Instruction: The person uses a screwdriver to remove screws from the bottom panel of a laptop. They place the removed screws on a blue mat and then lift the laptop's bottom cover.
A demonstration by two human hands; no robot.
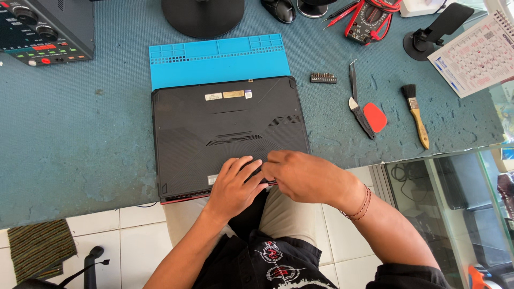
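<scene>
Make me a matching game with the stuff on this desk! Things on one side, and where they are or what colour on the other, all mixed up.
Things:
1. laptop
2. mat
3. paintbrush
4. bit holder

Clues:
A. bright blue, behind the laptop
B. wooden handle, far right on the desk
C. black, bottom side up, under both hands
D. small dark strip between the mat and the tweezers

Pairs: 1-C, 2-A, 3-B, 4-D
</scene>
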